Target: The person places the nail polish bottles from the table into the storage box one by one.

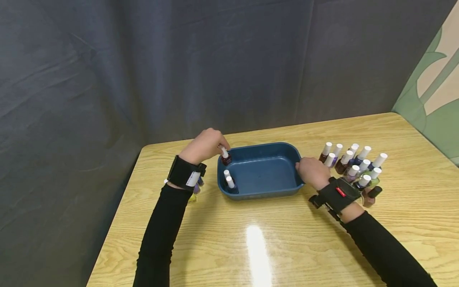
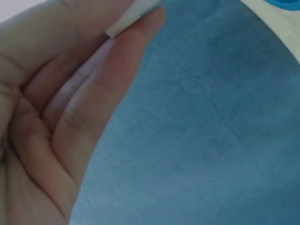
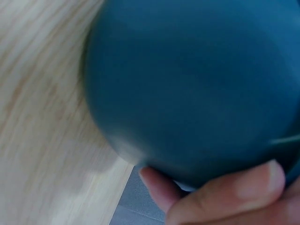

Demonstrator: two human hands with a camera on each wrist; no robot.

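Blue plastic tub [image 1: 261,169] sits on the wooden table [image 1: 287,239]; from the head view, the left hand [image 1: 204,145] pinches a dark red polish bottle [image 1: 225,156] over its left end, and the right hand [image 1: 312,172] grips its right rim beside clustered bottles [image 1: 353,165]. Left wrist view: fingers [image 2: 117,70] pinch the white cap [image 2: 133,18]. Right wrist view: fingers [image 3: 253,180] curl on the tub's wall.

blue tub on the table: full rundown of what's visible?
The blue tub is a shallow, rounded-corner rectangular bin, matte, plastic-looking, sitting upright and open on the wooden table. Two white-capped nail polish bottles stand in its left end. The left hand holds a dark red bottle by its cap over its left rim. The right hand grips the right rim.
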